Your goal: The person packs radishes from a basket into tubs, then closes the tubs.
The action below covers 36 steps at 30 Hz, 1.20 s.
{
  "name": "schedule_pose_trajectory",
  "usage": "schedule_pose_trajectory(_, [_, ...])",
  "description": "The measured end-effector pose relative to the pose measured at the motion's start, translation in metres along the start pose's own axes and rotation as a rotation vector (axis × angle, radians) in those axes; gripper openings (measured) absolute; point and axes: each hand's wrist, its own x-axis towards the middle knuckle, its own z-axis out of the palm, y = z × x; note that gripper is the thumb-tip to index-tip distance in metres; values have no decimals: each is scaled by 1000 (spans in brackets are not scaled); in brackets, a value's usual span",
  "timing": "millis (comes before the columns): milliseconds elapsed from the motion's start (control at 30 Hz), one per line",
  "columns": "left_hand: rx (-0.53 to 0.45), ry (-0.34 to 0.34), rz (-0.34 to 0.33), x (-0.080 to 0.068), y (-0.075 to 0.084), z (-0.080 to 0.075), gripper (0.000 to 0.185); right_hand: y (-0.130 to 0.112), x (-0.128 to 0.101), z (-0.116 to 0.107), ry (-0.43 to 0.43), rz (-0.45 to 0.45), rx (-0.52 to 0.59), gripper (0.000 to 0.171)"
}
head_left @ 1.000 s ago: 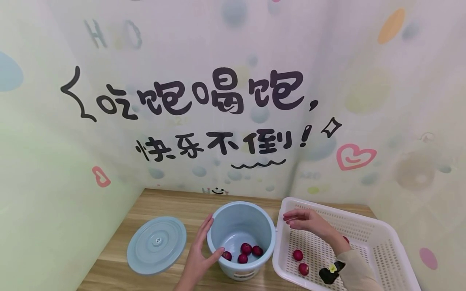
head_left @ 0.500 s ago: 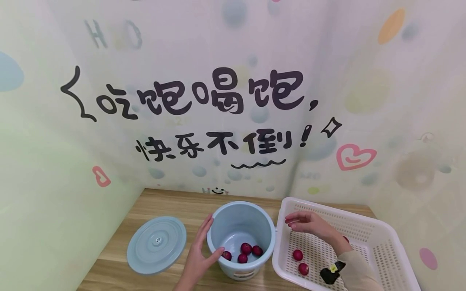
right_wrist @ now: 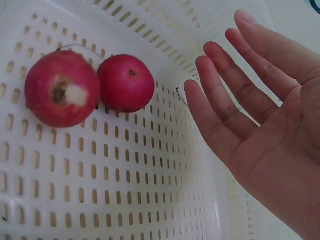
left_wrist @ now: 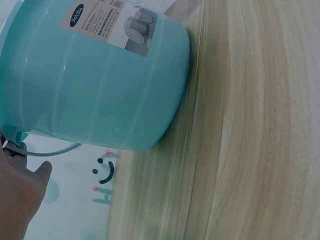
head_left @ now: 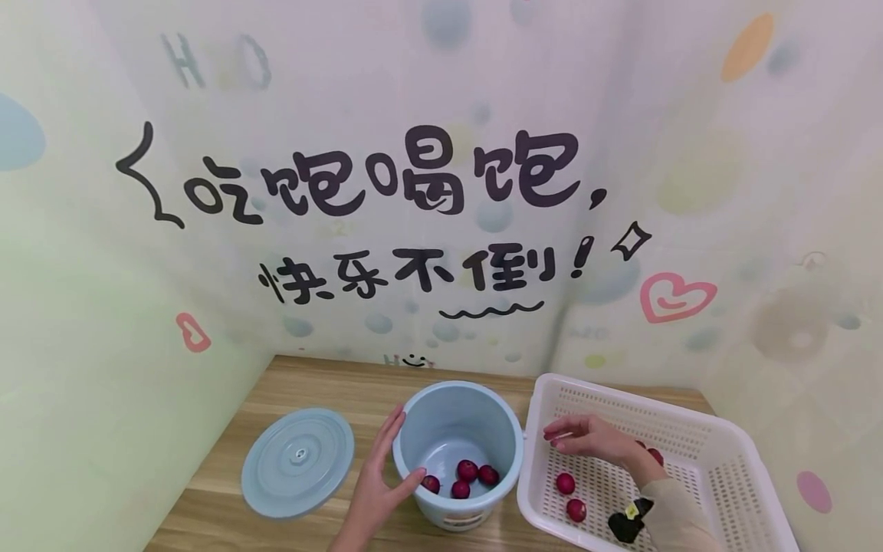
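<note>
A light blue bucket (head_left: 441, 418) stands upright on the wooden table, with several red radishes (head_left: 467, 471) at its bottom. My left hand (head_left: 372, 487) rests against the bucket's left side, fingers extended along the outside and thumb at the front rim. The left wrist view shows the bucket's labelled wall (left_wrist: 90, 95) and part of that hand (left_wrist: 20, 185) near the wire-like handle. Over the white perforated basket (head_left: 748, 460) hovers my right hand (head_left: 596, 441), its fingers spread and holding nothing. Two radishes (right_wrist: 126, 83) lie on the basket floor beside it in the right wrist view.
The round blue lid (head_left: 298, 464) lies on the table left of the bucket. More radishes (head_left: 655, 457) show in the basket behind my right forearm. A printed wall (head_left: 428, 337) closes off the back of the table.
My right hand has lowered slightly and shifted a little to the right within the basket. The left hand and bucket stay in place.
</note>
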Motion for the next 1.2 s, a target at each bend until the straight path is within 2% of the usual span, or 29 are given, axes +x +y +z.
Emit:
schedule_pose_trajectory(367, [0,4,12,-1,-1,0,82,14,-4,-1,-49,31,52,39])
schedule_pose_trajectory(500, [2,6,18,-1,-1,0,82,18,-4,-1,-104,29,68,40])
schedule_pose_trajectory(700, [-2,-1,22,0,0,0,81,22,-8,-2,-170,92,69,39])
schedule_pose_trajectory(933, [0,-5,48,-1,0,2,82,27,-14,-5,-278,102,187,46])
schedule_pose_trajectory(1033, [4,-3,73,-1,-2,2,82,28,-16,-3,-277,94,184,48])
schedule_pose_trajectory(1200, [11,0,72,1,-2,1,82,27,-18,0,-221,110,118,47])
